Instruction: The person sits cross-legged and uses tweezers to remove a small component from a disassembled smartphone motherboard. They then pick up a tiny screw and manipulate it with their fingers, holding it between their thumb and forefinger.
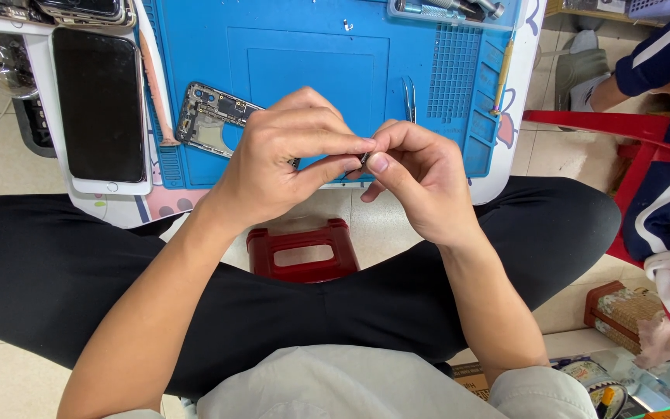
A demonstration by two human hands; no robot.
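Both hands meet above the near edge of the counter, the left hand and right hand pinching one small dark part between thumbs and fingertips, too small to identify. Behind them, on the blue mat, lies an opened phone frame, with tweezers just right of the hands and a dark-screened phone at the far left. Below the hands a red stool shows between black-trousered legs.
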